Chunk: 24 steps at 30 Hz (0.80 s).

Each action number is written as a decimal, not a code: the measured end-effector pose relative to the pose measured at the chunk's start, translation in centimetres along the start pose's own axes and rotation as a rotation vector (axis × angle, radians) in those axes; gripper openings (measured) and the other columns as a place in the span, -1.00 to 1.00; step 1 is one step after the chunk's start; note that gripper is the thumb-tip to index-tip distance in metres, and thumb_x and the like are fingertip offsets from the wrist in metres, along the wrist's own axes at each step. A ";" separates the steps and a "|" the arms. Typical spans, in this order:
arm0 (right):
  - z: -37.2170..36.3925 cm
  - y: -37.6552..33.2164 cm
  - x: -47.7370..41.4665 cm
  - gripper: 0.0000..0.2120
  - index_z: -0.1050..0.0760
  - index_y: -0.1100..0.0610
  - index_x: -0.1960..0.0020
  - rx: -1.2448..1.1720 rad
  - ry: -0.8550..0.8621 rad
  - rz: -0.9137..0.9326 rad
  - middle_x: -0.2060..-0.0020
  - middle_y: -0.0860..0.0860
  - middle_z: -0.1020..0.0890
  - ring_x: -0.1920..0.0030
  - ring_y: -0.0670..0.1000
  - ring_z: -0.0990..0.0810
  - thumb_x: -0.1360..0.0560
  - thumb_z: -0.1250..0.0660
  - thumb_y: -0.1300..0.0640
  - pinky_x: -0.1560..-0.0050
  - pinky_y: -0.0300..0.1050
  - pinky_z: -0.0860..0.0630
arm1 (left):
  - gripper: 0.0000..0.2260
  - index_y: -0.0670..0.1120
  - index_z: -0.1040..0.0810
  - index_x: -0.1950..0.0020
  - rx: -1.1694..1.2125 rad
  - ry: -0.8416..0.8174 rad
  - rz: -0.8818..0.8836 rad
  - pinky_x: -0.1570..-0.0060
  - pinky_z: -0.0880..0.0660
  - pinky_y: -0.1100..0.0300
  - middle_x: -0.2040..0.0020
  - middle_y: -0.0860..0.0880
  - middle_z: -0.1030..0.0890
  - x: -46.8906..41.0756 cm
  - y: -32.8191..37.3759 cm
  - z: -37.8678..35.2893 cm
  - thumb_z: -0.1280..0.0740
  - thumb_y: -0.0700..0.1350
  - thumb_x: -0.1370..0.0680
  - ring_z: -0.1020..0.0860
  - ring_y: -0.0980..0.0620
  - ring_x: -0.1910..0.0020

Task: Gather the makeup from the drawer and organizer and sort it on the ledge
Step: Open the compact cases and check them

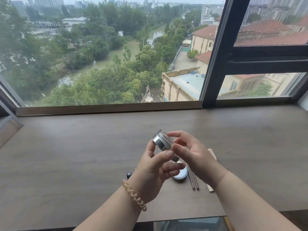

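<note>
The wooden ledge is already carrying some makeup, so the sorting is looking partly done. Above it, the left hand and right hand are each keeping a grip clamped on a tilted silver jar, held over a round compact and two pencils.

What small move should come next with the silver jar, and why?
Probably lower the silver jar onto the ledge beside the round compact. Left hand and right hand both hold it in the air, while the compact and two pencils already lie there.
</note>
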State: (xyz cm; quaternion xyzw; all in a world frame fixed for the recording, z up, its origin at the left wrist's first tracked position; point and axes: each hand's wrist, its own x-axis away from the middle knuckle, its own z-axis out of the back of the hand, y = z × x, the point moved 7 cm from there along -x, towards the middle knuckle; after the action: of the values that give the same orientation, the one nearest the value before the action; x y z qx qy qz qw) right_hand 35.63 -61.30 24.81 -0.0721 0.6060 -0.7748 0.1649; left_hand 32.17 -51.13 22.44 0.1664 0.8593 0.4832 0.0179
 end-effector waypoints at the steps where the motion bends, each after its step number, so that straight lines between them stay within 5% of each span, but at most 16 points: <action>1: 0.1 0.1 0.0 -0.41 -0.53 -0.17 -0.13 0.032 0.019 -0.002 0.01 -0.04 -0.55 -0.08 -0.11 -0.52 -0.19 -0.31 -0.44 -0.10 -0.14 -0.47 | -0.34 -0.02 -0.38 -0.32 0.004 0.003 0.001 0.27 -0.56 0.21 -0.08 -0.10 -0.65 -0.1 -0.1 0.0 -0.46 -0.07 -0.25 -0.65 -0.10 0.27; 5: 0.3 0.1 -0.1 -0.46 -0.57 -0.07 -0.09 0.106 0.075 0.029 -0.01 -0.06 -0.64 -0.09 -0.09 -0.58 -0.28 -0.27 -0.39 -0.12 0.03 -0.51 | -0.44 -0.04 -0.48 -0.24 0.052 -0.010 0.028 0.26 -0.56 0.20 0.05 -0.15 -0.62 -0.2 -0.6 0.0 -0.44 -0.06 -0.24 -0.63 -0.11 0.25; 10: 0.5 0.0 -0.2 -0.51 -0.58 0.13 0.16 -0.105 0.081 0.031 0.38 -0.02 -0.61 0.37 -0.09 -0.54 -0.35 -0.25 -0.31 0.36 -0.21 -0.43 | -0.46 -0.11 -0.46 -0.24 0.100 -0.061 0.075 0.28 -0.53 0.22 0.03 -0.19 -0.63 0.1 -1.6 -0.1 -0.41 -0.06 -0.27 -0.62 -0.05 0.29; 13: 1.2 0.9 -0.4 -0.40 -0.59 0.27 0.06 -0.280 0.102 -0.034 0.15 0.27 -0.66 0.17 0.13 -0.64 -0.34 -0.29 -0.29 0.22 -0.01 -0.54 | -0.29 -0.18 -0.37 -0.36 0.122 -0.123 0.130 0.26 -0.49 0.24 -0.11 -0.25 -0.57 0.1 -2.3 -0.1 -0.46 -0.01 -0.26 -0.60 0.01 0.30; 16: 1.7 1.9 -0.5 -0.31 -0.58 0.32 0.04 -0.310 0.132 -0.092 0.10 0.24 -0.67 0.07 0.12 -0.63 -0.31 -0.32 -0.34 -0.01 0.05 -0.52 | -0.34 -0.16 -0.42 -0.32 0.126 -0.172 0.193 0.26 -0.47 0.24 -0.14 -0.21 -0.56 0.3 -2.6 -0.2 -0.47 0.03 -0.28 -0.62 -0.01 0.23; 21: 2.2 3.3 -0.8 -0.15 -0.45 0.39 0.19 -0.108 0.106 -0.145 0.32 0.11 -0.45 0.25 0.04 -0.43 -0.19 -0.36 -0.47 0.13 0.10 -0.37 | -0.64 -0.10 -0.56 -0.09 -0.105 0.109 0.208 0.38 -0.46 0.29 0.14 -0.08 -0.66 0.3 -3.3 1.9 -0.45 0.04 -0.38 -0.61 0.02 0.31; 24: 2.5 4.7 -1.1 0.08 -0.38 0.52 0.04 -0.077 0.119 -0.227 0.24 0.07 -0.42 0.22 0.03 -0.41 -0.10 -0.36 -0.53 0.10 0.04 -0.39 | -0.77 -0.15 -0.57 -0.03 -0.175 0.216 0.241 0.41 -0.45 0.29 0.21 -0.10 -0.67 0.9 -4.4 3.2 -0.41 -0.08 -0.44 -0.61 0.02 0.35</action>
State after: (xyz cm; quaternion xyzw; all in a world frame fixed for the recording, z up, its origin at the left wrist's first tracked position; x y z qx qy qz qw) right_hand 38.20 -64.20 21.05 -0.1004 0.6321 -0.7675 0.0367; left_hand 30.78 -50.35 17.17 0.2132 0.7848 0.5698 -0.1180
